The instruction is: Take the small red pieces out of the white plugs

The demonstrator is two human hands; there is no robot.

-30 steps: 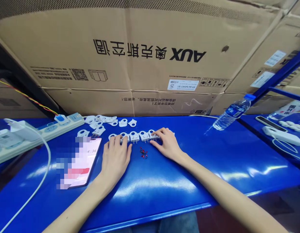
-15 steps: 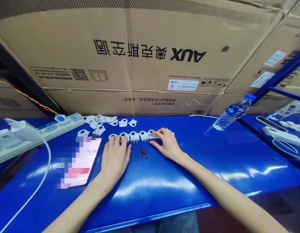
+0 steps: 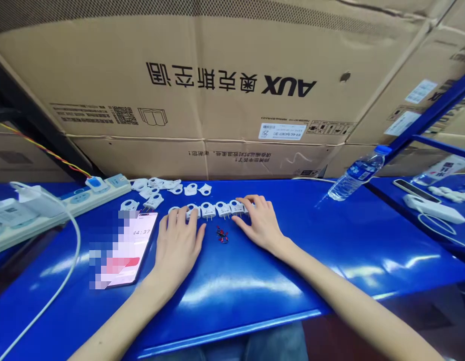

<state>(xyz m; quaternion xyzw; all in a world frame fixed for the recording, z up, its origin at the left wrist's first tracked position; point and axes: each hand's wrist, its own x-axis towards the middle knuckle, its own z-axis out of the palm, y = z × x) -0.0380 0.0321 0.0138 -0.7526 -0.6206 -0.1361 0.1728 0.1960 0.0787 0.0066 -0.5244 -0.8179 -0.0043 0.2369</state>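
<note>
My left hand (image 3: pixel 179 244) lies flat on the blue table (image 3: pixel 232 296), fingers stretched, fingertips touching the left end of a row of small white plug parts (image 3: pixel 209 210). My right hand (image 3: pixel 258 222) rests on the table at the row's right end, fingers loosely curved over the last plug parts, holding nothing I can make out. A few tiny red and black parts (image 3: pixel 222 235) lie between the two hands.
A phone (image 3: pixel 123 249) lies left of my left hand. More white plug parts (image 3: pixel 157 189) sit behind, beside a white power strip (image 3: pixel 63 205) with a cable. A water bottle (image 3: pixel 355 173) lies at right. Big cardboard boxes (image 3: pixel 217 85) wall off the back.
Both hands stay almost still at the row of plug parts. The view has shifted slightly and the phone's clock has advanced.
</note>
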